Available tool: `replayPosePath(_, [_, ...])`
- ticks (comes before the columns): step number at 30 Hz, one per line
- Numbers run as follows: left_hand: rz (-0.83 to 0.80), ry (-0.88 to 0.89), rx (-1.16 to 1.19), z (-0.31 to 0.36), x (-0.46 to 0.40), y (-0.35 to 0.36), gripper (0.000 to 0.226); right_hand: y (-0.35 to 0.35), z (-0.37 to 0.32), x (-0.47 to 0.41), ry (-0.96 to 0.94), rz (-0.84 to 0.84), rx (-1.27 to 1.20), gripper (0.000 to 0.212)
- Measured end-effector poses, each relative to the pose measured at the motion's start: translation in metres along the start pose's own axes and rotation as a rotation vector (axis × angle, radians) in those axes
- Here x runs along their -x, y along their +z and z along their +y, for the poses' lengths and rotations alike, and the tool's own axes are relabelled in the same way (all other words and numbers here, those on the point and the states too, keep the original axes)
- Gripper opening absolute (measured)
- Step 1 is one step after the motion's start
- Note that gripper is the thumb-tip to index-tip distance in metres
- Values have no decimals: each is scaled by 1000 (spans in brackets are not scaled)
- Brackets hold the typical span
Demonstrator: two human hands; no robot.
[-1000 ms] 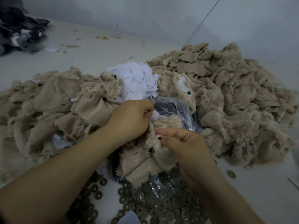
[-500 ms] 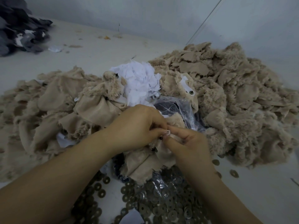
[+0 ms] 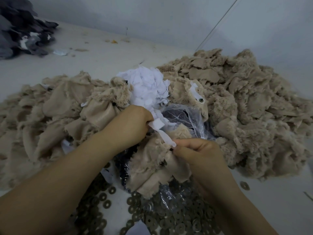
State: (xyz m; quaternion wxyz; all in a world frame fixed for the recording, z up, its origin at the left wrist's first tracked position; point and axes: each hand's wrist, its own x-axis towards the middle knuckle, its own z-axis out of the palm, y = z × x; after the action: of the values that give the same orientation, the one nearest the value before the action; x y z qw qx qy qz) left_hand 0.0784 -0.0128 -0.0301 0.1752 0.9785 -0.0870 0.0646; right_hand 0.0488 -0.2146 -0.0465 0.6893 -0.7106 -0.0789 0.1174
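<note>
Drawing apart after meeting fingertip to fingertip half a second ago, the hands now have a white strip point(image 3: 163, 134) stretched between them. The left hand point(image 3: 128, 128) grips its upper end in curled fingers just below the heap of white scraps point(image 3: 149, 89), and the right hand point(image 3: 198, 153) pinches its lower end against the tan plush piece point(image 3: 152, 167) lying over the washers point(image 3: 179, 223). That suggests one strip has been singled out and is being laid onto the plush (perhaps as backing for a small dark stud there, too small to tell), so fixing it looks like the next step.
</note>
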Motion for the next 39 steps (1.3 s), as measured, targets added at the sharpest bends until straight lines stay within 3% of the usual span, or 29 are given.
replayPosePath(5, [126,-1,40,0,-1,1,17,-5,-1,-2,36,27,-25,28])
replayPosePath(7, [204,-27,191,4,1,-2,21,-7,0,-4,73,51,-29,26])
replayPosePath(9, [154,-52,338,10,4,-8,26,-9,0,-6,95,50,-38,24])
replayPosePath(12, [-47,-36,480,14,7,-15,16,-10,-4,-4,67,-20,-3,33])
replayPosePath(14, [-45,-45,527,14,6,-17,16,-10,-3,-4,64,-23,48,35])
replayPosePath(20, [-32,26,465,20,6,-14,9,-6,-5,-3,77,-58,53,34])
replayPosePath(25, [131,237,227,25,10,-6,6,-7,-2,-2,66,-60,90,4])
replayPosePath(28, [298,343,63,29,12,-6,7,-7,-3,-2,43,-36,118,11])
replayPosePath(31, [441,245,65,28,13,-8,14,-5,-5,0,26,-127,134,22])
replayPosePath(34, [472,213,156,29,16,-3,16,-3,-3,1,83,-230,123,34])
replayPosePath(39, [585,372,59,20,22,-8,22,-9,-3,-5,173,-188,-1,31])
